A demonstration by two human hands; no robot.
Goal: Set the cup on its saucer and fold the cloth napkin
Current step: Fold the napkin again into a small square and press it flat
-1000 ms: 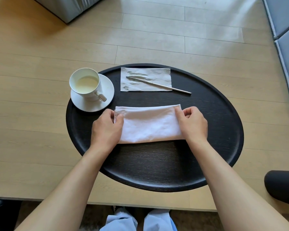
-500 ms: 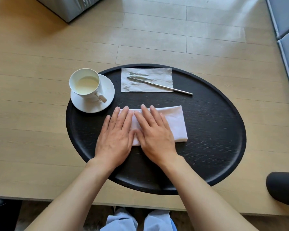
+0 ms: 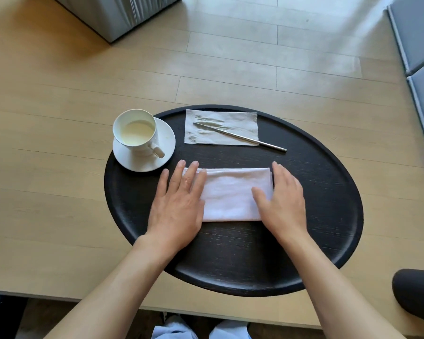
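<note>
Fingers flat, gripping nothing: left hand (image 3: 179, 204) and right hand (image 3: 283, 201) pinning opposite ends of napkin (image 3: 230, 194), long axis left-right mid-frame, equally near.

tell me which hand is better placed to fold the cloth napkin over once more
Right, probably. The right hand sits at the cloth napkin's free end with its thumb on the cloth, while the left hand lies flat on the other end and can pin it.
</note>
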